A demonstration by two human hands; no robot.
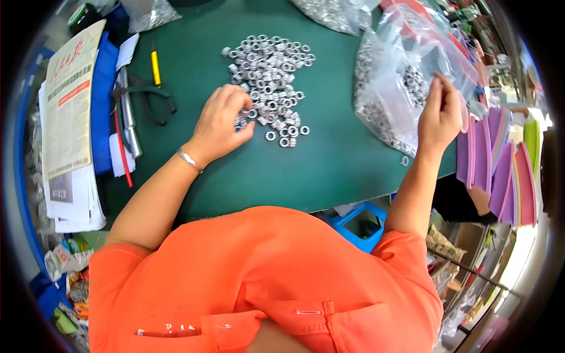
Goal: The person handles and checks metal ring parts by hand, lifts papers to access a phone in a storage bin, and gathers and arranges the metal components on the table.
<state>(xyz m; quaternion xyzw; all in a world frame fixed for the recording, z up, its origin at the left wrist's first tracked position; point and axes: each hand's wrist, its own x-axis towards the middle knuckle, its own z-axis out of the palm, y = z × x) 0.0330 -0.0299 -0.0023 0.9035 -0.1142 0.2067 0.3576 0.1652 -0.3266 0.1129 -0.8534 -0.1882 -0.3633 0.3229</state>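
Many small silvery metal rings (268, 70) lie in a loose pile on the green table (265, 182). At the pile's left edge, my left hand (222, 122) curls its fingers round a few of the rings. My right hand (440, 115) is raised over the right edge of a clear plastic bag (382, 88) with more metal rings inside. Its thumb and fingertips are close together, and whatever may be between them is too small to make out. A single ring (404, 160) rests on the table below the bag.
Pliers (147, 90), a yellow-handled tool (155, 67) and a red pen (123, 147) lie on the left, beside a newspaper (70, 100) on papers. More bags (335, 15) stand at the back. Purple and pink pieces (500, 165) are at the right. A blue plastic frame (359, 226) shows below the table edge.
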